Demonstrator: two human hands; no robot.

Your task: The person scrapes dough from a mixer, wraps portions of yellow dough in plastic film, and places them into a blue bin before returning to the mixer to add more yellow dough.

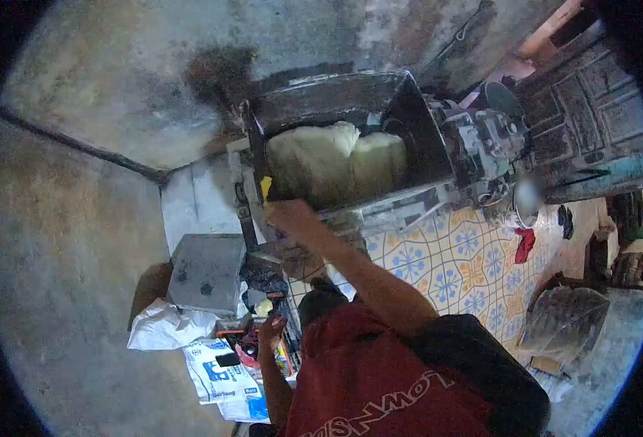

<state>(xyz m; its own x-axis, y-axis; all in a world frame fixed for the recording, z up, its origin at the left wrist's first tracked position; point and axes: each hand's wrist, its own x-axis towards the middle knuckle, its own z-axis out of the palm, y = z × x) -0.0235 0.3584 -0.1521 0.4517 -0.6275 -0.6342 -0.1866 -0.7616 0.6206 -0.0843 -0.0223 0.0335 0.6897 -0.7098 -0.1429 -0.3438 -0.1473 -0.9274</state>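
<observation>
A large dark metal trough [430, 138] holds a big pale mass [314, 164] like dough, with folds on its top. At the trough's near left corner is my right hand [292, 220], its fingers closed round a small yellow object [266, 187] that sticks up beside the rim. The lower part of that object is hidden by the fingers. My left hand [271, 329] is lower down, over a cluttered box of small items [286, 349]. Its fingers look loosely apart, and nothing shows in them.
Machinery [489, 138] adjoins the trough on the right, with a white bucket [527, 207] below. A grey slab [208, 273], white sacks [223, 375] and a dark phone-like item [227, 360] lie at left. Patterned floor tiles [474, 269] and a plastic-covered object [565, 317] are at right.
</observation>
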